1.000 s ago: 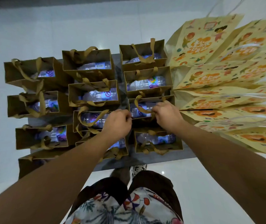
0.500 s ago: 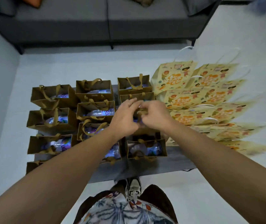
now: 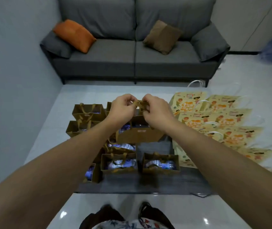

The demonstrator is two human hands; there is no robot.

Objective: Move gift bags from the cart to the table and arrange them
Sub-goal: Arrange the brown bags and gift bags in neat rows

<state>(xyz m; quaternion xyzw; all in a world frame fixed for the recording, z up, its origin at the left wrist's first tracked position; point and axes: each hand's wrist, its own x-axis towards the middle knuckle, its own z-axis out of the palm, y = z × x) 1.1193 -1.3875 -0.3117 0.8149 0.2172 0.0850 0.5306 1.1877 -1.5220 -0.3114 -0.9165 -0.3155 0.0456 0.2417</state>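
You stand on a pale glossy tiled floor (image 3: 241, 90) with a grey two-seat fabric sofa (image 3: 135, 47) against the wall at twelve o'clock, carrying one orange cushion (image 3: 74, 35) and one brown cushion (image 3: 162, 37). Below you lies a low dark grey platform (image 3: 148, 184); whether it is cart or table you cannot tell. At two o'clock, flat yellow printed paper bags (image 3: 214, 116) fan across the floor, overlapping too much to count. On the platform at least six small brown paper gift bags (image 3: 118, 164) stand upright, with bottles inside those whose contents show; your arms hide others. The platform's near edge shows a bare strip, and a bare grey patch sits beneath the lifted brown gift bag (image 3: 138, 136). Your left hand (image 3: 122, 109) and right hand (image 3: 158, 111) both pinch its tan ribbon handles (image 3: 140, 103), holding it above the platform's centre.
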